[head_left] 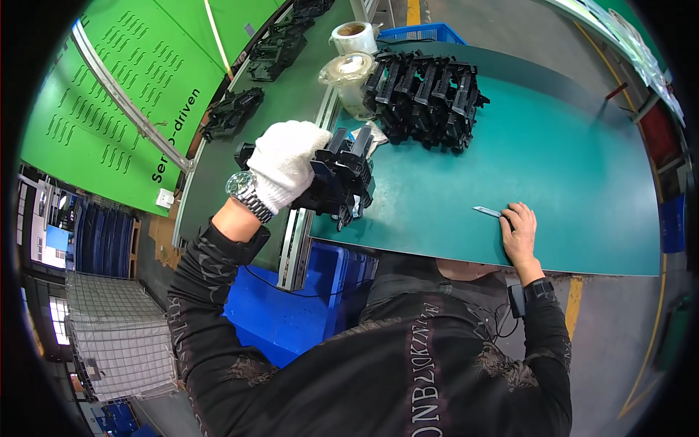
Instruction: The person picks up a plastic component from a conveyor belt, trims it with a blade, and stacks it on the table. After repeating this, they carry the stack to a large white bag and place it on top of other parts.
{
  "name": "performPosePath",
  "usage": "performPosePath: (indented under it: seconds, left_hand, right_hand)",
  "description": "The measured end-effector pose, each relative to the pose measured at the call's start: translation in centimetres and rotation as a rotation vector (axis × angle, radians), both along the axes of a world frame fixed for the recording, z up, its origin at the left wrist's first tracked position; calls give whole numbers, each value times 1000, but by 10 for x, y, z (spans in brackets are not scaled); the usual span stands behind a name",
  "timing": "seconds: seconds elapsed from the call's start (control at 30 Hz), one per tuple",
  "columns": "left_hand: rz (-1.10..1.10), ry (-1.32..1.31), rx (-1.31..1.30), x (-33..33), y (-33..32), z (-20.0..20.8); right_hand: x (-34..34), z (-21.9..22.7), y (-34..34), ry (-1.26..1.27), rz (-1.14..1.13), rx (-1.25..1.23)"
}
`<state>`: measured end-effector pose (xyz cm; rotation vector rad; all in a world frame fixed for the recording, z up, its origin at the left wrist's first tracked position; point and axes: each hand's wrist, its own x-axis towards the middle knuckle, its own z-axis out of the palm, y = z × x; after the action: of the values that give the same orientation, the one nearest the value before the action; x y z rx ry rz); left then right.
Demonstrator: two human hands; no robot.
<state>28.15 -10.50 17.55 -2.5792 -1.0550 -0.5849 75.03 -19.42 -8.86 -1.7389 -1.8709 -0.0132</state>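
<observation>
In a white knit glove, my left hand [285, 162] is closed on a black moulded plastic part [342, 178] above the seam between the conveyor and the green table. A steel watch circles that wrist. My bare right hand [520, 231] rests on the table near its front edge, fingers curled around a small utility knife [486, 211] whose blade points left. Farther back, several similar black plastic parts [426, 98] stand packed side by side. Behind the held part lies a crumpled white cloth [375, 136], partly covered.
Rolls of clear tape [352, 73] stand beside the black parts. A blue basket [422, 33] is at the far edge. More black parts [233, 113] lie along the dark conveyor [218, 171] on the left. A blue bin [280, 313] sits below, and a metal rail [295, 251] borders the table.
</observation>
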Motion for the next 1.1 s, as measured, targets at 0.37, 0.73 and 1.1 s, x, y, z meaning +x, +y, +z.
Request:
performPosePath:
  seconds: [0.37,0.73,1.1]
  left_hand:
    - [415,-211,-559,33,-27,-2]
    - [199,-629,-1024,47,-37,-36]
    - [63,-426,-1072,80,-50,-22]
  right_hand:
    - [-7,-1,9,47,-12,62]
    - [-61,33,31,834,4,-155]
    - [-144,173,66,1389,483,-806]
